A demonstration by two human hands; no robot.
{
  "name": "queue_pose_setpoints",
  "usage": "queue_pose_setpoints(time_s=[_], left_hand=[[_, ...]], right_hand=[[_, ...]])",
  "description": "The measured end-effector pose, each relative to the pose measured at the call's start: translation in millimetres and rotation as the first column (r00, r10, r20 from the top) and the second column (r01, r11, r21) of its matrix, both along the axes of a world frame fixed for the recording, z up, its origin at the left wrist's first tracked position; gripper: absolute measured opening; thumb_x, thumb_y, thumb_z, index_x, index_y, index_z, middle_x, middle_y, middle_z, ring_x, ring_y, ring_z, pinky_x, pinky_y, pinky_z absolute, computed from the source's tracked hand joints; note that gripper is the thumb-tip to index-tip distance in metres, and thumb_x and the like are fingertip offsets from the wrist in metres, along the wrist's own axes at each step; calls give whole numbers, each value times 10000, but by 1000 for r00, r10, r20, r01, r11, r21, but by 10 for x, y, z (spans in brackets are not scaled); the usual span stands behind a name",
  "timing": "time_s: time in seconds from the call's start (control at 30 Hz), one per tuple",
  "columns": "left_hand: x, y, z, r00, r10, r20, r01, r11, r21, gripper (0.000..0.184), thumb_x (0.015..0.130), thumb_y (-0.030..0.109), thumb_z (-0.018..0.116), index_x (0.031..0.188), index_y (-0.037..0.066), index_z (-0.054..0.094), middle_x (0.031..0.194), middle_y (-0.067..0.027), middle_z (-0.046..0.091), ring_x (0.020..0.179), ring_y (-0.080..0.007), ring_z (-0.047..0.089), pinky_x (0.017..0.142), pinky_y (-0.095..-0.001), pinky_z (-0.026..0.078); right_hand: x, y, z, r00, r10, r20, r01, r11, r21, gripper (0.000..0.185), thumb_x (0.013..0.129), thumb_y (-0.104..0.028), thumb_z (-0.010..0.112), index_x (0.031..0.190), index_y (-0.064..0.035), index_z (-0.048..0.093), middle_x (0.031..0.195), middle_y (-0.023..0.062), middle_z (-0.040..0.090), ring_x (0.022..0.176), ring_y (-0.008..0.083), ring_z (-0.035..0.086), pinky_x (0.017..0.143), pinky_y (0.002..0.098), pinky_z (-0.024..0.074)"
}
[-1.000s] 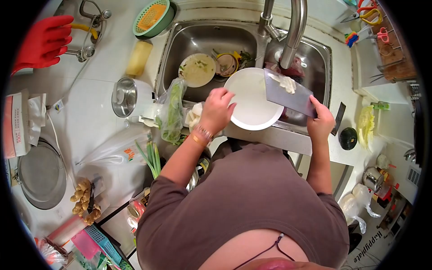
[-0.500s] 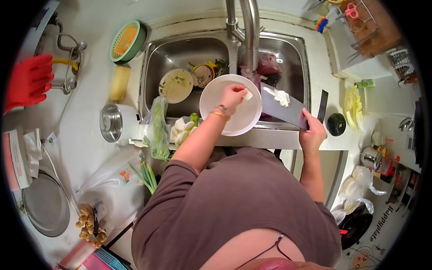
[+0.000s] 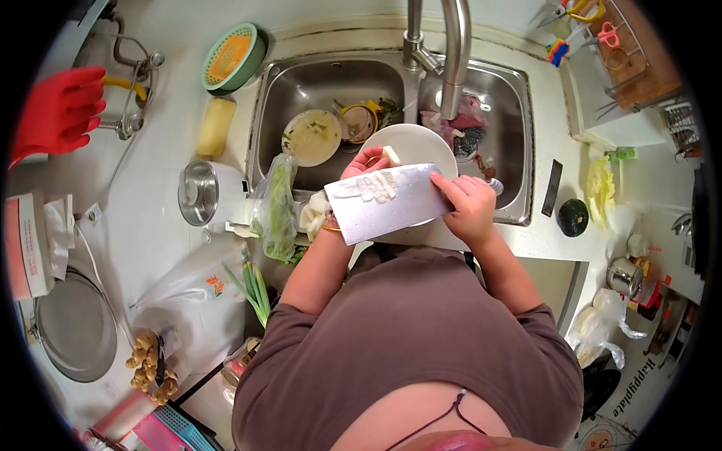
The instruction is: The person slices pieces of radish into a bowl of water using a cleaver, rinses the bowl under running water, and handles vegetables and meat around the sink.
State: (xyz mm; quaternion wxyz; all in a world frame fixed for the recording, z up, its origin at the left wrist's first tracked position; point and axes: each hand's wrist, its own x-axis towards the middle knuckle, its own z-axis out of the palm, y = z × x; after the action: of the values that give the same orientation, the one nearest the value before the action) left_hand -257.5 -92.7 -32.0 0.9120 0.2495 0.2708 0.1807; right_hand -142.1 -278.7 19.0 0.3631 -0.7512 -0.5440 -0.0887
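Note:
My right hand [image 3: 471, 204] is closed on a wide-bladed cleaver [image 3: 406, 210], held flat over the near part of a large white bowl [image 3: 421, 143]. Several thin white slices [image 3: 370, 186] lie stuck on the blade. My left hand [image 3: 364, 161] is partly hidden behind the cleaver, at the bowl's left side. Its fingers pinch a pale white piece [image 3: 391, 156], perhaps a vegetable. Left of my wrist are more white chunks [image 3: 312, 214], beside a plastic bag with a green vegetable [image 3: 280, 210].
A double sink [image 3: 331, 71] holds a plate of scraps [image 3: 312, 137] on the left and raw meat [image 3: 468, 113] on the right, under the tap [image 3: 456, 68]. A black strip [image 3: 551, 188] and a dark green round vegetable [image 3: 573, 217] lie on the right counter.
The cleaver has swung left from over the right basin to above the bowl, with slices still on it. My left hand has moved from inside the bowl to its left side.

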Motion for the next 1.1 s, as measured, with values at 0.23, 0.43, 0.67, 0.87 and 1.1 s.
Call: queue_pose_setpoints(time_s=[0.23, 0.43, 0.67, 0.87, 1.1], left_hand=[[-136, 40, 19, 991, 132, -16, -132, 991, 35, 231, 886, 84, 686, 1095, 51, 593, 963, -92, 685, 816, -161, 686, 693, -303, 596], [-189, 121, -49, 995, 99, -5, -99, 994, 55, 257, 909, 125, 657, 1143, 48, 585, 1004, -103, 686, 868, -179, 690, 733, -310, 595], [-349, 263, -22, 937, -59, 345, 65, 998, -8, 420, 968, 307, 496, 1263, 8, 517, 1196, -138, 619, 1089, -218, 619, 947, -348, 511], [-373, 397, 114, 963, -104, 249, 108, 994, -2, 269, 896, 7, 615, 1160, 31, 571, 1035, -79, 645, 943, -195, 622, 815, -328, 532], [-251, 373, 179, 989, 85, 122, -91, 995, 50, 321, 937, 78, 542, 1256, 35, 532, 1151, -133, 639, 1094, -249, 610, 962, -390, 496]], right_hand=[[-59, 309, 102, 993, 118, 27, -117, 993, -8, 498, 539, -44, 615, 1028, -89, 698, 672, 49, 597, 610, 249, 595, 568, 363, 458], [-44, 396, 131, 989, 148, 15, -148, 989, -9, 487, 548, -46, 619, 1026, -93, 699, 681, 49, 609, 608, 246, 598, 557, 363, 454], [120, 451, 15, 997, 76, 10, -76, 997, -17, 457, 559, -20, 630, 1001, -113, 701, 667, 64, 612, 611, 265, 603, 546, 379, 462], [465, 538, -205, 993, -118, -14, 117, 992, -52, 412, 595, -10, 639, 976, -144, 719, 747, 73, 667, 663, 275, 628, 574, 385, 498], [341, 530, -98, 999, -40, -11, 40, 999, -12, 468, 566, -14, 636, 1014, -125, 711, 739, 76, 662, 652, 274, 622, 583, 380, 493]])
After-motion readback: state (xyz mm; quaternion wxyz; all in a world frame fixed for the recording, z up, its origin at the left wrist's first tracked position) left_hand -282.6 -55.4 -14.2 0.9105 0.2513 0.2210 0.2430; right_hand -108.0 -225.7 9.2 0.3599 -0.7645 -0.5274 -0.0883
